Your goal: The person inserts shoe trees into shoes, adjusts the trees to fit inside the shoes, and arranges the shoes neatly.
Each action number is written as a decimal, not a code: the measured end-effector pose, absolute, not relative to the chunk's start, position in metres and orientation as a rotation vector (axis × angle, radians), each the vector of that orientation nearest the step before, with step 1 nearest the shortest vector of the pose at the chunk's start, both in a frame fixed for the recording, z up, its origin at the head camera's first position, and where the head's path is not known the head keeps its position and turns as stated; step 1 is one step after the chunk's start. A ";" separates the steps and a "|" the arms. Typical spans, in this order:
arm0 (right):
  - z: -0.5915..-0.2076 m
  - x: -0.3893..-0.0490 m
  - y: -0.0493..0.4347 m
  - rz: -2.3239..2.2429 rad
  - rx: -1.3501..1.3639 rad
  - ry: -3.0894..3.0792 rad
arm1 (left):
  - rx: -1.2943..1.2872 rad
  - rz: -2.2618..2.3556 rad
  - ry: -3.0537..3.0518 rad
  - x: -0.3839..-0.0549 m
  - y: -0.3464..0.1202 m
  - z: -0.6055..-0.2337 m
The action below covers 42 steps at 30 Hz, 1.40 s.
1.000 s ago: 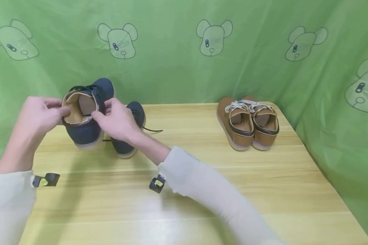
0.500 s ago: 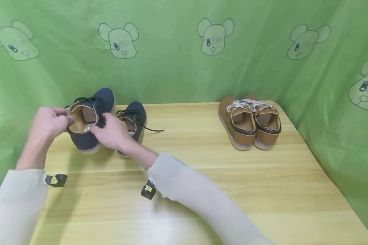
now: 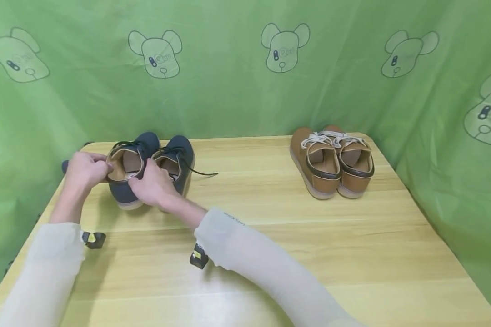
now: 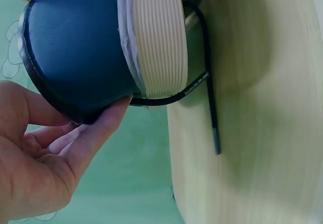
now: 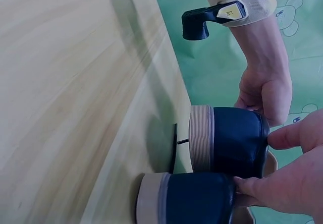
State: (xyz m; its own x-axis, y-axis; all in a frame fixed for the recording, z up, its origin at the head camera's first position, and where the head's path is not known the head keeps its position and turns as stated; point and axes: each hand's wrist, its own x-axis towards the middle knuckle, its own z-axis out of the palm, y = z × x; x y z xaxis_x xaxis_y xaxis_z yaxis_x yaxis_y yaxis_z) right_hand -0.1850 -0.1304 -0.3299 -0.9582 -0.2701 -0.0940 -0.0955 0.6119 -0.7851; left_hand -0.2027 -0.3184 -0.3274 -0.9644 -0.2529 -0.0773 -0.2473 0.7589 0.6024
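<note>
A navy lace-up shoe is held at its collar by both hands, heel toward me. My left hand pinches the left side of the opening, thumb inside the rim. On the right side of the collar, my right hand grips, its fingers between this shoe and its mate. The second navy shoe stands close on the right, partly behind the right hand. In the right wrist view, the held shoe's ribbed sole sits higher off the wood than the standing shoe's sole. A black lace dangles below it.
Two brown shoes with white laces stand side by side at the back right of the wooden table. A green curtain with bear-head prints hangs behind and along the sides. The standing navy shoe's loose lace trails rightward.
Both hands have brought the held navy shoe down and to the right, close beside its mate. The standing navy shoe and the brown pair keep their places.
</note>
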 end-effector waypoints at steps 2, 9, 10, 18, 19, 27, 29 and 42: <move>-0.332 -0.185 -0.130 -1.266 -0.295 2.639 | 0.423 -1.029 -2.933 -0.205 -0.318 -0.331; -0.336 -0.186 -0.130 -1.132 -0.399 2.684 | 0.484 -1.155 -2.925 -0.209 -0.319 -0.343; -0.336 -0.186 -0.130 -1.105 -0.417 2.689 | 0.488 -1.163 -2.929 -0.209 -0.319 -0.345; -0.337 -0.188 -0.131 -0.982 -0.445 2.703 | 0.523 -1.189 -2.939 -0.214 -0.319 -0.353; -0.337 -0.188 -0.131 -0.977 -0.441 2.703 | 0.528 -1.195 -2.938 -0.215 -0.319 -0.353; -0.340 -0.191 -0.131 -0.992 -0.421 2.705 | 0.565 -1.247 -2.910 -0.221 -0.317 -0.353; -0.340 -0.190 -0.132 -0.992 -0.426 2.701 | 0.574 -1.241 -2.903 -0.222 -0.317 -0.354; -0.340 -0.192 -0.131 -1.007 -0.423 2.684 | 0.431 -1.331 -2.912 -0.226 -0.323 -0.355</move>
State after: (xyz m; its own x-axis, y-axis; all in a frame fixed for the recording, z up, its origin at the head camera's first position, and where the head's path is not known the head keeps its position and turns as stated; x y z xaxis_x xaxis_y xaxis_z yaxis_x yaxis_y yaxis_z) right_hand -0.1919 -0.1311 -0.3399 -0.9285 -0.3502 -0.1236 -0.1826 0.7203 -0.6692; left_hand -0.2258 -0.3225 -0.3548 -0.9605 -0.2034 -0.1899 -0.2767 0.6258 0.7293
